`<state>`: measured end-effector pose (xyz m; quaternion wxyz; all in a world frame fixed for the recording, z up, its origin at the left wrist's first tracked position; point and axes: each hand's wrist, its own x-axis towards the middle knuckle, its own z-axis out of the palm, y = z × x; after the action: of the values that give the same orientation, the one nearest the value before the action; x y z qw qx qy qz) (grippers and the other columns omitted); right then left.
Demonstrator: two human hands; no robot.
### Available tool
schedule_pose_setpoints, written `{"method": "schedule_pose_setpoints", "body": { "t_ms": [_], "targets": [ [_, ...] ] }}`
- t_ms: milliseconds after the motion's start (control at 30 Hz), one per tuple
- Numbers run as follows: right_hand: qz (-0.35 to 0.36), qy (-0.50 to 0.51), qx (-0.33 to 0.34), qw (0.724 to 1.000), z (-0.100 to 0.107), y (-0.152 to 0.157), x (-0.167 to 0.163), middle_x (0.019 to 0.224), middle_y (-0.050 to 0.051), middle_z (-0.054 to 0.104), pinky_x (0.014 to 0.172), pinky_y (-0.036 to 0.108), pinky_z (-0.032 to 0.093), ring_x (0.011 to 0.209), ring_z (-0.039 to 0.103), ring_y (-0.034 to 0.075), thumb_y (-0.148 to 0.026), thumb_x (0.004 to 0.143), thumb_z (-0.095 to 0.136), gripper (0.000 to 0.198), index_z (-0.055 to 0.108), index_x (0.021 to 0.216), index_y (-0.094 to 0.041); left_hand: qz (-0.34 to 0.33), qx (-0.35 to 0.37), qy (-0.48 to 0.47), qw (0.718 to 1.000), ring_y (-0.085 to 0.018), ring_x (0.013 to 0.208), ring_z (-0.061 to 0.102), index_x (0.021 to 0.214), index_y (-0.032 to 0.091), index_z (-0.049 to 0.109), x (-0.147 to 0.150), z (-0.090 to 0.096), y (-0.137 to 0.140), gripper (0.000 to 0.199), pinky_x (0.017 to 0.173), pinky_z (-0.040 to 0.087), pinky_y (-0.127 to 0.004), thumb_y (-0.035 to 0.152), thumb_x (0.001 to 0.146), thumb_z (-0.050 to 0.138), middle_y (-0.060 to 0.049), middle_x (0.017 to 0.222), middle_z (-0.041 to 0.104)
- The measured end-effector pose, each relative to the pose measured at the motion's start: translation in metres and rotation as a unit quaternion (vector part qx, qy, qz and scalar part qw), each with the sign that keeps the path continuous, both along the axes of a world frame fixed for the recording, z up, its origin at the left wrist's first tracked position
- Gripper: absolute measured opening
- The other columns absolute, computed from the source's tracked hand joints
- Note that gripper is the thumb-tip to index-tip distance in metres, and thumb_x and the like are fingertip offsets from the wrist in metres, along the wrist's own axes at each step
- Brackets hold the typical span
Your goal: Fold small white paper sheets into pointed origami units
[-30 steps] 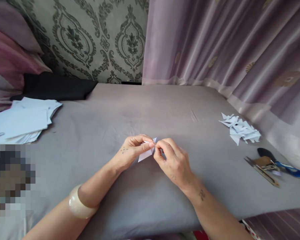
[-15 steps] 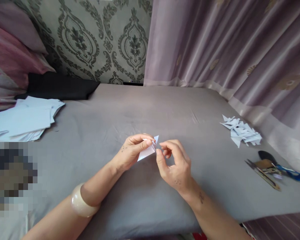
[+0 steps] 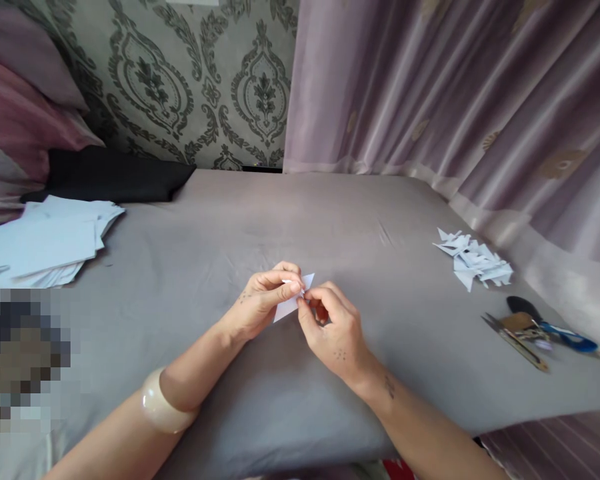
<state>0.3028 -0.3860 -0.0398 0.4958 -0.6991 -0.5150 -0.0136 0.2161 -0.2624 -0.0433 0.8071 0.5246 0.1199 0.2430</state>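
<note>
A small piece of folded white paper [image 3: 286, 309] is pinched between the thumb and fingers of my left hand [image 3: 263, 299]. One pointed corner of it sticks up past the fingertips, another points down toward the cloth. My right hand [image 3: 334, 320] is closed, with thumb and index finger pressed together at the paper's right edge. Fingertips cover the middle of the folds, so their exact shape is hidden. Both hands are above the grey cloth [image 3: 280, 220].
A stack of white paper sheets [image 3: 55, 233] lies at the left, in front of a black cloth [image 3: 115, 175]. To the right sit a pile of folded white paper pieces [image 3: 475, 259], scissors with blue handles [image 3: 573, 339] and a thin pointed tool [image 3: 517, 343]. A curtain [image 3: 405, 87] hangs behind.
My right hand has moved left and its thumb and index finger have closed on the folded paper's edge. My left hand keeps its pinch. The view has shifted slightly.
</note>
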Motion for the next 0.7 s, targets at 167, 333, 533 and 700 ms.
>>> {"method": "schedule_pose_setpoints", "body": {
  "t_ms": [167,333,533,700],
  "targets": [
    [-0.030,0.015,0.007,0.999,-0.004,0.002,0.002,0.063,-0.003,0.052,0.053,0.022,0.040,0.052,0.045,0.008,-0.019,0.085,0.056,0.016,0.054,0.069,-0.020,0.038,-0.018,0.025,0.999,-0.014,0.090,0.054,0.085,0.023,0.076,0.002,-0.009,0.002,0.020,0.083,0.042,-0.025,0.037,0.071,0.078,-0.002,0.100,0.059],
    [-0.130,-0.009,-0.052,0.990,-0.017,0.012,0.051,0.071,0.001,0.063,0.065,0.024,0.044,0.064,0.057,0.012,-0.025,0.085,0.055,0.014,0.061,0.074,-0.019,0.128,-0.038,0.114,0.984,-0.021,0.119,0.048,0.112,0.025,0.069,0.004,-0.010,0.009,0.047,0.088,0.041,-0.025,0.052,0.073,0.072,-0.006,0.132,0.056],
    [-0.341,0.017,-0.202,0.918,-0.016,0.036,0.164,0.096,0.008,0.069,0.079,0.027,0.044,0.092,0.062,0.018,-0.027,0.090,0.049,0.021,0.068,0.092,-0.018,0.164,-0.051,0.174,0.970,-0.024,0.114,0.054,0.111,0.022,0.069,0.006,-0.012,0.019,0.061,0.079,0.047,-0.026,0.057,0.063,0.077,-0.008,0.122,0.064],
    [-0.447,0.064,-0.229,0.863,-0.012,0.048,0.234,0.110,0.011,0.064,0.086,0.037,0.048,0.100,0.061,0.022,-0.029,0.097,0.044,0.027,0.063,0.109,-0.015,0.154,-0.071,0.196,0.966,-0.022,0.116,0.053,0.110,0.023,0.069,0.006,-0.018,0.024,0.062,0.076,0.049,-0.021,0.058,0.060,0.079,-0.006,0.119,0.066]
  ]
}}
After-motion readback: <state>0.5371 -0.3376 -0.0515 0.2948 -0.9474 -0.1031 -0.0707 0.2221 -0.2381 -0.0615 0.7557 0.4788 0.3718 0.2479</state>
